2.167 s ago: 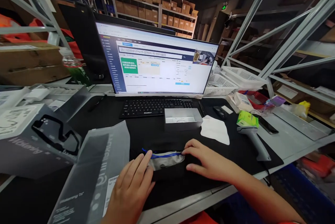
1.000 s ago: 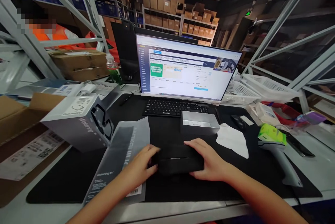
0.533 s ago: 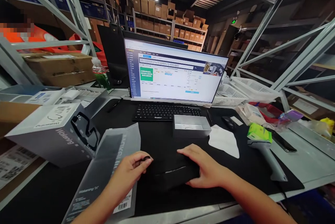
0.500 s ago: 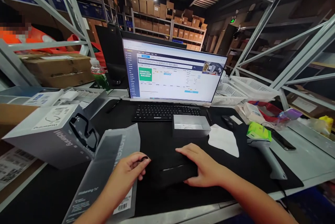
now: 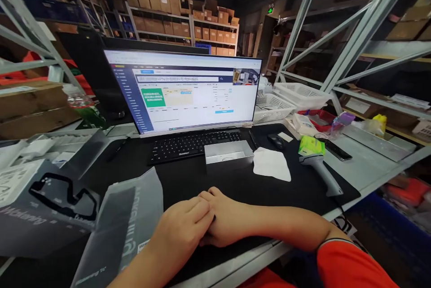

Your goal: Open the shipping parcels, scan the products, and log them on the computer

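My left hand (image 5: 183, 229) and my right hand (image 5: 224, 220) are pressed together on the black desk mat (image 5: 276, 189) near the table's front edge. The left fingers lie over the right knuckles, and both hands are closed. Only a dark sliver shows between them, so I cannot make out what they cover. A frosted grey plastic bag (image 5: 124, 229) with printed lettering lies just left of my left hand. A shallow silver box (image 5: 229, 155) stands behind the hands, in front of the keyboard (image 5: 193, 144).
A lit monitor (image 5: 185, 90) stands behind the keyboard. A grey product box (image 5: 40, 211) printed with glasses sits at the left. Right of the silver box are a white cloth (image 5: 272, 164), a mouse (image 5: 276, 141), a barcode scanner (image 5: 318, 164) and white baskets (image 5: 296, 95).
The black pouch that lay between my hands no longer shows. My hands have closed in on each other, the left now over the right. The view has swung to the right.
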Available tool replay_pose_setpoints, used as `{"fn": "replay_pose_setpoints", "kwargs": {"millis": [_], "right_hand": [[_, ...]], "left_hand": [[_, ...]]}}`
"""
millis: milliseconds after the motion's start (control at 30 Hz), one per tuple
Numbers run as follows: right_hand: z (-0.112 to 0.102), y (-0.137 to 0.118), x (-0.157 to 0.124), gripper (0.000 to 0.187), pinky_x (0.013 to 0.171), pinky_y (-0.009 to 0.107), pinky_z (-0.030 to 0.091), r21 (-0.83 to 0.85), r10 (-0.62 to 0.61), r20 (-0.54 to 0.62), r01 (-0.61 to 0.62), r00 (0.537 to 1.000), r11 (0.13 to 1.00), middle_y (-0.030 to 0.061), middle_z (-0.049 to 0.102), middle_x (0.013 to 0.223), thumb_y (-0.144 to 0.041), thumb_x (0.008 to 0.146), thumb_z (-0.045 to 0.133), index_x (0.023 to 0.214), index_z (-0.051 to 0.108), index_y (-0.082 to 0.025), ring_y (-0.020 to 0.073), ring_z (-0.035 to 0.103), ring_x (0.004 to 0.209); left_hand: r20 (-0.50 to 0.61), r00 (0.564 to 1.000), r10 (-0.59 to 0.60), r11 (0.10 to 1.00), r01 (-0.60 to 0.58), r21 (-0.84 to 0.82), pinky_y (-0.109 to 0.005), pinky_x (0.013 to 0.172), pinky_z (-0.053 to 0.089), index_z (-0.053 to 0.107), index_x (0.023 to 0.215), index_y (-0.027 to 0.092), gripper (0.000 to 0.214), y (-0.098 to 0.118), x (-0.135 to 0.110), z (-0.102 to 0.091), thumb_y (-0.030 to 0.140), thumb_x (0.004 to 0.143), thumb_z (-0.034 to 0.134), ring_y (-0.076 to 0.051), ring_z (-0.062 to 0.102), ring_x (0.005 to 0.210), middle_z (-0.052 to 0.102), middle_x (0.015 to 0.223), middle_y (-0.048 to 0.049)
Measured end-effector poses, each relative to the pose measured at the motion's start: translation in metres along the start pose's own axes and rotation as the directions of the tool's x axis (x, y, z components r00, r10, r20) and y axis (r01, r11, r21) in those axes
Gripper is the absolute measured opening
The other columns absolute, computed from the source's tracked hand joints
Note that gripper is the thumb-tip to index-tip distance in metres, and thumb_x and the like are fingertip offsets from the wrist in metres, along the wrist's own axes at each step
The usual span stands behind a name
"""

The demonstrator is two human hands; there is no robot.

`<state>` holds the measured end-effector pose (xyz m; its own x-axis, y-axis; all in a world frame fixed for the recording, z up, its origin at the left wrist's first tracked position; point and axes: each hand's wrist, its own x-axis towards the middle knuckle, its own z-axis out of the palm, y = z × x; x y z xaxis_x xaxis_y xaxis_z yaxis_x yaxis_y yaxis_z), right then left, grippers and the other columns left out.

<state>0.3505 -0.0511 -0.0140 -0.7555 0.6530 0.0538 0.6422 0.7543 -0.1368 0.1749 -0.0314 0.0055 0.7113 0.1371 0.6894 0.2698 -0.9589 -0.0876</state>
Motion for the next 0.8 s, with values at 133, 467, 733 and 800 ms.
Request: {"fn": "replay_pose_setpoints", "kwargs": {"millis": [133, 467, 733, 800], "right_hand": [[-0.008, 0.011, -0.004, 0.056, 0.102, 0.04, 0.04, 0.183, -0.13, -0.114, 0.149, 0.985, 0.972, 0.009, 0.062, 0.141, -0.06, 0.083, 0.079, 0.121, 0.068, -0.021, 0.0267, 0.053, 0.127], [0.013, -0.02, 0.009, 0.018, 0.093, 0.036, 0.047, 0.235, 0.205, -0.336, -0.129, 0.919, 0.963, 0.0072, 0.079, 0.102, -0.027, 0.095, 0.058, 0.09, 0.072, -0.016, 0.0204, 0.071, 0.1], [0.01, -0.026, -0.012, 0.025, 0.096, 0.027, 0.056, -0.164, -0.201, -0.819, 0.116, 0.537, 0.98, 0.0005, 0.079, 0.107, -0.021, 0.099, 0.048, 0.091, 0.072, -0.021, 0.0101, 0.072, 0.086], [0.0, -0.027, -0.012, 0.025, 0.095, 0.026, 0.057, -0.353, -0.397, -0.792, 0.183, 0.464, 0.918, -0.0001, 0.079, 0.107, -0.022, 0.098, 0.052, 0.085, 0.074, -0.023, 0.011, 0.071, 0.088]], "left_hand": [[-0.054, 0.989, -0.139, 0.982, 0.13, -0.137, -0.029, 0.08, 0.055, 0.075, 0.099, 0.023, 0.019, -0.012, -0.01, 0.003, 0.016, 0.097, 0.057, -0.016, 0.062, 0.092, 0.073, 0.105, -0.0034], [0.057, 0.774, -0.63, 0.733, 0.617, -0.286, -0.035, 0.095, 0.06, 0.073, 0.124, 0.037, 0.038, 0.0, -0.064, 0.009, 0.055, 0.094, 0.061, -0.022, 0.068, 0.116, 0.069, 0.132, -0.0031], [0.708, 0.218, -0.672, -0.188, 0.874, -0.448, -0.059, 0.121, 0.038, 0.07, 0.131, 0.021, 0.09, 0.007, -0.098, 0.005, 0.08, 0.063, 0.073, -0.041, 0.054, 0.137, 0.066, 0.14, -0.0138], [0.795, 0.243, -0.555, -0.386, 0.772, -0.505, -0.055, 0.124, 0.034, 0.062, 0.142, 0.024, 0.092, 0.012, -0.094, -0.003, 0.077, 0.067, 0.072, -0.038, 0.045, 0.146, 0.058, 0.15, -0.0101]]}}
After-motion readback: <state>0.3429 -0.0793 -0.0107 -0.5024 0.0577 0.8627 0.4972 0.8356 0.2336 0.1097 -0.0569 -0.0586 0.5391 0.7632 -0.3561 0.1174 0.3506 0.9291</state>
